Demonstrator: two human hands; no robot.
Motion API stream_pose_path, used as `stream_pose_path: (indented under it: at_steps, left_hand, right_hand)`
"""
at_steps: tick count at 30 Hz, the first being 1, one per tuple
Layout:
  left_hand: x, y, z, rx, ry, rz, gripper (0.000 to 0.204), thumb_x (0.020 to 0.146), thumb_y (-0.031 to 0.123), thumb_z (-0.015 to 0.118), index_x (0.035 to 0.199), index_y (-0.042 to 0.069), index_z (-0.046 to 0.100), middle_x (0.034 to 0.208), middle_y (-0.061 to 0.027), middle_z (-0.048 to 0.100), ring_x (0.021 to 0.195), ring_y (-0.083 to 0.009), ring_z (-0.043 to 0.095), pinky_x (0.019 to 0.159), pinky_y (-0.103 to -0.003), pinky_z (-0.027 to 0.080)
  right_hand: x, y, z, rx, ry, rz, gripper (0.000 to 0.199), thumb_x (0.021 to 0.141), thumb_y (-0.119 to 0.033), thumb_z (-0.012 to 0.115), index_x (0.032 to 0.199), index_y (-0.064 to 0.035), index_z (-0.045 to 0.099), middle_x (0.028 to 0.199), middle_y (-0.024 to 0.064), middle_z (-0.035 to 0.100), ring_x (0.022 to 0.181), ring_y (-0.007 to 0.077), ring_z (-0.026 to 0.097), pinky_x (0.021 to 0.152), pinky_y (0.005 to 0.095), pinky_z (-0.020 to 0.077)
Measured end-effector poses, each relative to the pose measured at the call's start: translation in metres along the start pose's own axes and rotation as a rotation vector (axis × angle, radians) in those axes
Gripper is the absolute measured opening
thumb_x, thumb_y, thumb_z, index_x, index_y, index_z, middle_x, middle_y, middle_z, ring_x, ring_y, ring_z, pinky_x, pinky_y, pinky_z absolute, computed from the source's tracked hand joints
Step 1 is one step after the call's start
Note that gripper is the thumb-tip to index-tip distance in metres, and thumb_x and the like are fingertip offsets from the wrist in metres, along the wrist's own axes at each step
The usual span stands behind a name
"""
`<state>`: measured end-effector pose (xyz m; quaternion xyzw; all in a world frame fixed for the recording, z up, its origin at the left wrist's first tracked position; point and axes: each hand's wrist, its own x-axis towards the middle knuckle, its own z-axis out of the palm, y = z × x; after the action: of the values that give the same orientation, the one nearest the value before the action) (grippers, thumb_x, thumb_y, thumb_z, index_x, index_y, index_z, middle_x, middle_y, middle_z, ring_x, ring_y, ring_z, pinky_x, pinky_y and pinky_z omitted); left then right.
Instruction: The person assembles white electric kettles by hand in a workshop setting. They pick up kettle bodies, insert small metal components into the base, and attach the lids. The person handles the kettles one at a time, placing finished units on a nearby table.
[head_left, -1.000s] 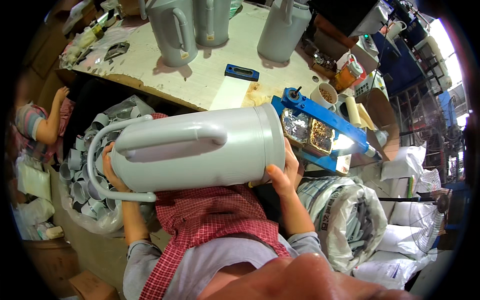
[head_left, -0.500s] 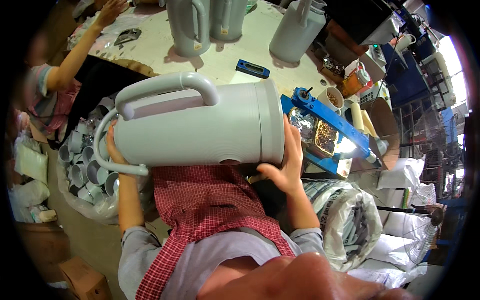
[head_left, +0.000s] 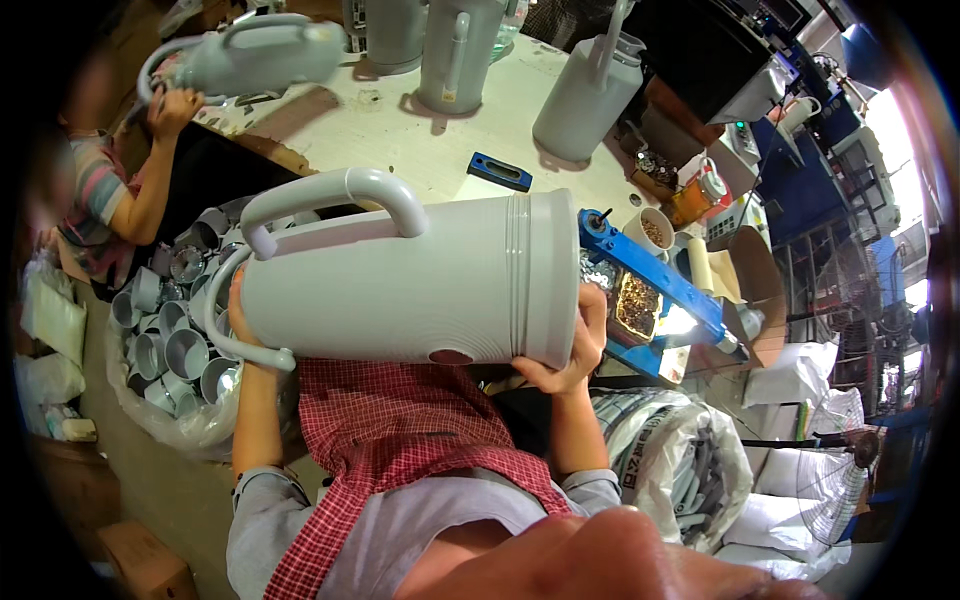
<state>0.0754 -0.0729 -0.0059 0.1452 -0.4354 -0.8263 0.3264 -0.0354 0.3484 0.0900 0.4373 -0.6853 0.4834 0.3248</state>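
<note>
A large grey plastic jug (head_left: 400,280) lies sideways across my front, held up between my two hands. A thick handle (head_left: 345,195) runs along its upper side, and a thin hoop (head_left: 212,310) curves at its left end. Low on the side facing me is a round dark opening (head_left: 450,357). My left hand (head_left: 238,312) is closed round the left end, its fingers mostly hidden behind the jug. My right hand (head_left: 580,348) grips the banded right end, thumb beneath and fingers curled over the edge.
More grey jugs stand on the white table (head_left: 400,130), near a blue level-like tool (head_left: 500,171). A blue metal fixture (head_left: 655,270) sits right. Bags hold grey cups (head_left: 185,350) and grey parts (head_left: 700,480). A co-worker's hand (head_left: 175,108) holds another jug (head_left: 265,62).
My right hand has curled closer round the jug's right end. Several ridges now show beside the end band. The co-worker's hand, bare before, now holds a grey jug.
</note>
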Motion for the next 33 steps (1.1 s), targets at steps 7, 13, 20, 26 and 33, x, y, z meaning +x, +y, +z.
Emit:
stream_pose_path:
  at_steps: [7,13,20,26,33]
  left_hand:
    - [-0.012,0.006,0.007,0.062,0.061,0.123,0.037,0.095,0.031,0.040,0.112,0.003,0.057,0.113,-0.0148,0.059,0.103,-0.0266,0.060,0.089,-0.039,0.053]
    - [-0.040,0.064,0.031,0.380,-0.207,0.922,0.037,0.093,0.030,0.040,0.110,0.002,0.057,0.113,-0.0168,0.058,0.104,-0.0291,0.059,0.090,-0.041,0.053]
    - [-0.049,0.104,0.030,0.730,0.050,0.533,0.039,0.097,0.032,0.039,0.113,0.001,0.057,0.116,-0.0155,0.059,0.104,-0.0295,0.057,0.098,-0.040,0.047]
    - [-0.014,0.122,-0.015,0.489,0.058,0.412,0.049,0.090,0.039,0.045,0.118,0.000,0.055,0.111,-0.0215,0.060,0.108,-0.0329,0.056,0.097,-0.046,0.048]
    - [0.051,0.132,0.059,0.423,-0.617,0.295,0.051,0.088,0.040,0.051,0.113,-0.004,0.057,0.113,-0.0222,0.054,0.102,-0.0278,0.054,0.091,-0.038,0.047]
  right_hand:
    - [-0.006,-0.006,0.005,0.105,-0.035,0.134,0.077,0.062,-0.040,0.082,0.117,0.0108,0.062,0.099,0.0171,0.056,0.085,0.0266,0.054,0.074,0.0357,0.0452]
    - [-0.025,0.028,0.036,0.695,-0.025,1.207,0.063,0.082,-0.042,0.067,0.123,0.0059,0.058,0.115,0.0115,0.061,0.101,0.0215,0.059,0.089,0.0344,0.0464]
    - [-0.076,0.001,0.079,0.637,0.084,1.032,0.061,0.092,-0.049,0.060,0.121,0.0059,0.058,0.117,0.0107,0.059,0.106,0.0228,0.058,0.090,0.0339,0.0458]
    - [-0.093,0.049,0.098,0.329,-0.865,1.064,0.057,0.094,-0.045,0.060,0.128,-0.0002,0.060,0.127,0.0189,0.061,0.120,0.0336,0.055,0.104,0.0396,0.0417]
    - [-0.069,0.142,0.159,-0.286,-0.354,0.317,0.035,0.073,-0.005,0.079,0.103,-0.0029,0.062,0.116,0.0128,0.060,0.100,0.0329,0.063,0.082,0.0393,0.0537]
